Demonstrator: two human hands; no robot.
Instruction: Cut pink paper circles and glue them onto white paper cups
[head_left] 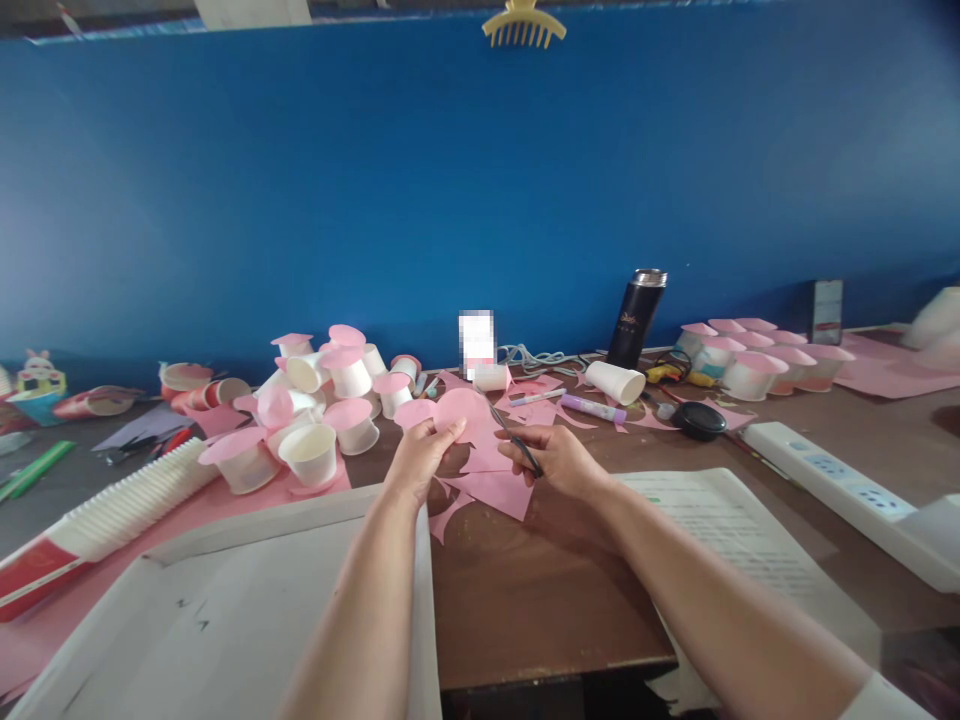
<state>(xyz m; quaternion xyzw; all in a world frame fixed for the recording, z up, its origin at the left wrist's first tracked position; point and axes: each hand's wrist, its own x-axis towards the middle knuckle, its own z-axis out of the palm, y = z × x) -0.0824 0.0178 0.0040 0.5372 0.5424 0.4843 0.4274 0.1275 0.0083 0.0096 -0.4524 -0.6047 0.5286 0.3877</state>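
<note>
- Left grip (424,450): closed on pink paper (459,408), thumb on top; arm reaches forward from lower middle, over edge of 1 big white sheet (262,620).
- Right grip (559,458): closed on scissors (531,457), fingers at handles; arm angles in from lower right, over 1 printed sheet (720,530).
- Both grips raised over bench (540,610), near each other. 1 pair of scissors, blades pointing forward and left, tip by the paper's right edge; blade gap too small to tell.
- Pink scraps (495,492): under and beyond both grips; overlapping, no exact count.
- Left of left grip: pink-topped cups (349,375), at least 6, some hidden; 1 long nested cup stack (142,500), cups in it not countable.
- Ahead of right grip: 1 purple tube (592,408), 1 thin white pen (538,397), 1 bare cup on its side (615,382), 1 black flask (637,318) leaning behind it.
- Right of right grip: 1 round black case (699,421), 1 power strip (832,490); farther off, second cup group (752,375), 9 pink tops visible, 1 phone (827,312) upright behind.
- High ahead of grips: 1 yellow hair clip (523,24) against blue wall (360,180).
</note>
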